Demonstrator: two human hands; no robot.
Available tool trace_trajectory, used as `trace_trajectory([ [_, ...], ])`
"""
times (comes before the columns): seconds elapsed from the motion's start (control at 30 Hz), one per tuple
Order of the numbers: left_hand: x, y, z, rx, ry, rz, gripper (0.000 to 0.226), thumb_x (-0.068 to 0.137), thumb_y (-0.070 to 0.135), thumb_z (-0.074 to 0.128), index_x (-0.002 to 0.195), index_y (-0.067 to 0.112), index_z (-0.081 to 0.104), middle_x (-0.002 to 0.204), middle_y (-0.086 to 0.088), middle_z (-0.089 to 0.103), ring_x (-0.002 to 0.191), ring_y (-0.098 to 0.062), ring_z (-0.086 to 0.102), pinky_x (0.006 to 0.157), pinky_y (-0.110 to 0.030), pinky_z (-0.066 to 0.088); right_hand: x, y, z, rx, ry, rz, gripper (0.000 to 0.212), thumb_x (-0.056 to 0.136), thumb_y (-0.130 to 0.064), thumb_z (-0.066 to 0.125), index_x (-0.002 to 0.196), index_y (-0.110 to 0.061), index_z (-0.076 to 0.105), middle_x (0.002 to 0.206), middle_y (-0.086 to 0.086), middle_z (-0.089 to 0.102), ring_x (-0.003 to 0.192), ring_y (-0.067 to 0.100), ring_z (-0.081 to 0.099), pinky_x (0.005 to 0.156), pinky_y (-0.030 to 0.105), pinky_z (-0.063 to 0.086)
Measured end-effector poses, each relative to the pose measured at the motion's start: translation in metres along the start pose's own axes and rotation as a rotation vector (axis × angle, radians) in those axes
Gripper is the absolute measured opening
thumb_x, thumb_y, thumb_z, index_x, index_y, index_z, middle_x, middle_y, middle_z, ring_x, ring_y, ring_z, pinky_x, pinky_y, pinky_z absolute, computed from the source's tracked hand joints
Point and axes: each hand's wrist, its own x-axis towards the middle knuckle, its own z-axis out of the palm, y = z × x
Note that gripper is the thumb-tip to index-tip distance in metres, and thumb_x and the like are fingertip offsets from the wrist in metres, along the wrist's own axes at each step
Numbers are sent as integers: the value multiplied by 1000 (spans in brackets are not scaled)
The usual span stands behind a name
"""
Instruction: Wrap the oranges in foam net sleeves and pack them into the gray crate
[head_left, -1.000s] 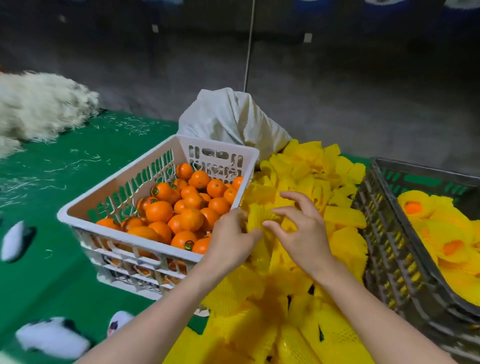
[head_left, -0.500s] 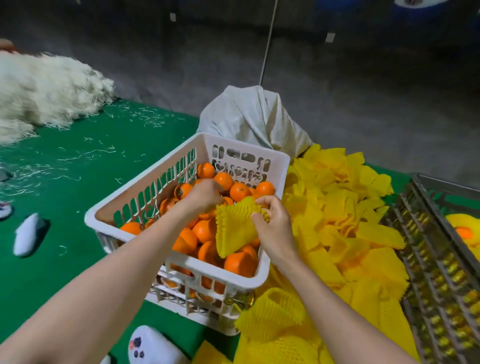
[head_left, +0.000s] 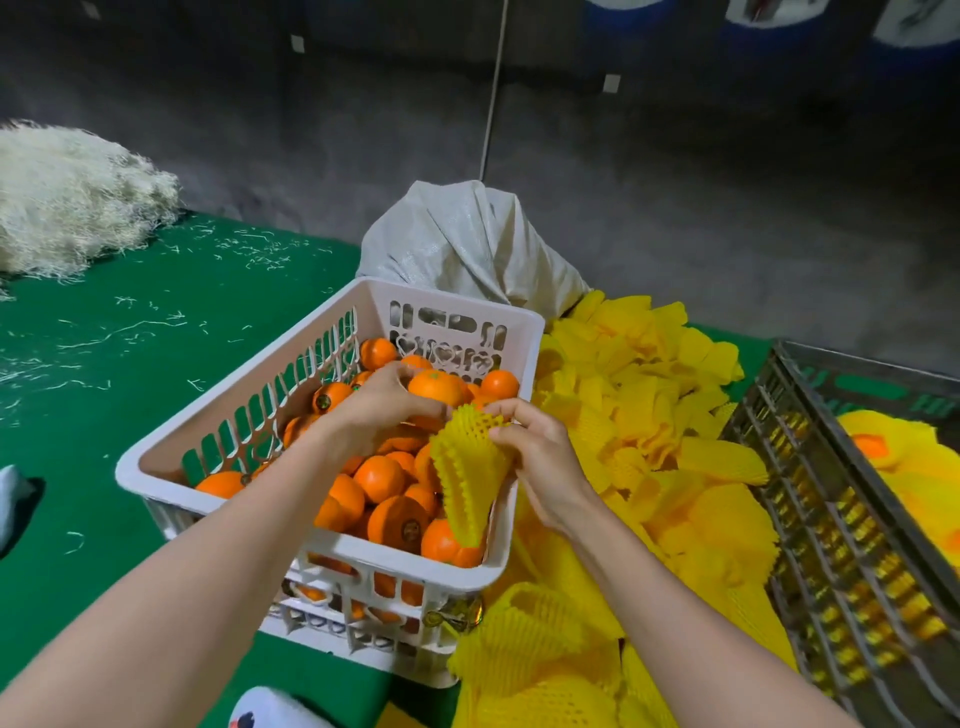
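Orange (head_left: 435, 388) gripped by L hand (head_left: 376, 408), fingertips hidden; R hand (head_left: 540, 457) pinches foam sleeve (head_left: 467, 483); gray crate (head_left: 810, 493) cut off.

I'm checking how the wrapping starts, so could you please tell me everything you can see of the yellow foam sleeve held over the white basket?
The foam sleeve is bright yellow, a soft-looking net tube with a bumpy, ribbed surface. It hangs limp, its top end spread open, over the near right corner of the white basket, above the oranges. The right hand pinches its upper rim. The left hand, curled round an orange, is at the rim's other side; contact is unclear.
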Motion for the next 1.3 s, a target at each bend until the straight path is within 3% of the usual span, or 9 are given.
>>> trace_trajectory([
  [0.17, -32, 13, 27, -465, -138, 83, 48, 69, 16, 68, 116, 19, 57, 101, -9, 72, 86, -22, 71, 75, -33, 59, -27, -22, -17, 126, -147, -7, 16, 70, -11, 55, 73, -21, 67, 67, -5, 64, 62, 7, 57, 58, 19, 46],
  [0.37, -60, 28, 86, -633, -134, 32, 43, 73, 28, 63, 116, 27, 60, 98, -12, 68, 88, -25, 67, 72, -37, 58, -55, -34, -33, 185, -238, -17, 22, 81, 7, 52, 81, -13, 60, 59, -7, 62, 52, 4, 55, 51, 16, 45],
  [0.47, -67, 32, 112, -716, -119, -30, 32, 86, 26, 58, 118, 23, 60, 90, -8, 67, 76, -20, 66, 61, -31, 56, -63, -38, -49, 35, -116, -97, 24, 82, 10, 48, 78, -12, 58, 57, -11, 62, 51, -2, 55, 51, 13, 44],
  [0.57, -70, 31, 133, -771, -135, -107, 27, 94, 19, 48, 118, 18, 60, 96, -8, 64, 83, -22, 62, 70, -33, 49, -73, -39, -67, -25, 130, -239, 10, 67, -12, 52, 76, -14, 57, 68, -4, 61, 58, 1, 56, 55, 16, 45],
  [0.73, -79, 22, 154, -677, -330, -61, 61, 66, 4, 69, 122, 23, 57, 105, -10, 67, 92, -25, 63, 70, -33, 54, -83, -36, -92, -221, 372, -360, 14, 65, -20, 53, 79, -23, 54, 77, -9, 58, 69, 2, 53, 64, 25, 42],
  [0.9, -78, 13, 181, -610, -156, 6, 70, 65, 15, 71, 131, 16, 49, 104, -10, 69, 83, -21, 68, 68, -32, 54, -91, -23, -101, -333, 544, -378, 12, 91, -21, 58, 86, -25, 47, 70, -5, 54, 66, 19, 56, 61, 44, 48],
  [1.0, -78, 9, 204, -789, -127, 36, 46, 88, 20, 59, 132, 12, 47, 90, -7, 74, 74, -14, 71, 59, -26, 54, -96, -15, -95, -392, 654, -451, 29, 88, -50, 45, 90, -21, 43, 66, -8, 48, 61, 4, 52, 57, 24, 40],
  [1.17, -78, 11, 222, -742, 9, 86, 39, 95, 42, 42, 101, 8, 61, 71, -2, 74, 68, -10, 71, 52, -18, 52, -98, -11, -103, -425, 648, -451, 22, 90, -41, 44, 79, -22, 42, 60, -10, 46, 54, 1, 43, 50, 23, 27],
  [1.3, -78, 11, 221, -812, 6, -15, 48, 98, 45, 35, 103, 11, 69, 93, -6, 75, 86, -17, 72, 70, -32, 56, -90, -19, -120, -271, 610, -360, 28, 88, -43, 45, 71, -20, 46, 62, -6, 48, 56, 0, 42, 56, 25, 34],
])
